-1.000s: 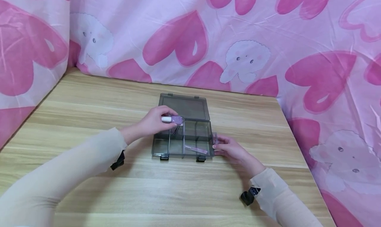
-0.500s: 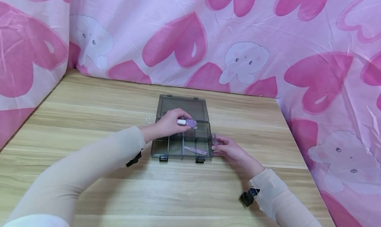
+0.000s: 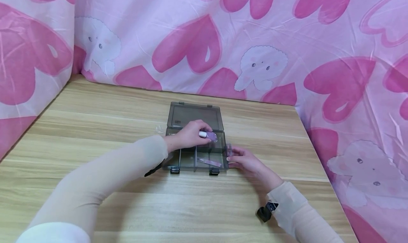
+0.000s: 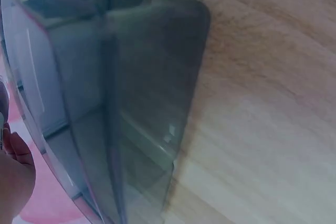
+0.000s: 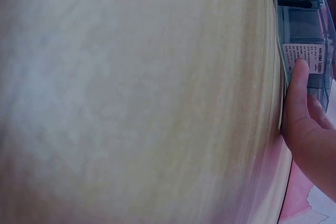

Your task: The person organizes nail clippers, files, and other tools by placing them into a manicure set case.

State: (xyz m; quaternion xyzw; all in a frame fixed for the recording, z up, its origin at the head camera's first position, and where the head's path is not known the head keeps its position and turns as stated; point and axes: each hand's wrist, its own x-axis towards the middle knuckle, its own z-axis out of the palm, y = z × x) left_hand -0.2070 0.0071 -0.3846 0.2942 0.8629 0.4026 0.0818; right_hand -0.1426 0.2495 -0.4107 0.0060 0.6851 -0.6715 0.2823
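In the head view, a hinged grey see-through compartment box [image 3: 188,159] lies on the table with its lid [image 3: 195,116] folded back. My left hand [image 3: 193,134] pinches a small purple bottle [image 3: 211,136] with a white cap above the right rear compartments. A slim pink-purple strip-shaped thing [image 3: 209,162] lies across the front right compartments. My right hand [image 3: 245,160] touches the box's right side. In the right wrist view, one fairly straight finger [image 5: 298,90] presses a white printed label [image 5: 317,59] on the box. The left hand hides the left rear compartments.
A small clear object [image 3: 159,129] lies just left of the box. Two dark latches, a left one [image 3: 175,170] and a right one [image 3: 214,171], stick out along its front edge. A pink patterned curtain [image 3: 186,41] hangs behind the wooden table [image 3: 188,207].
Holding the purple bottle, my left hand has moved right across the box, from the left rear part to the right rear part. My right hand stays at the box's side.
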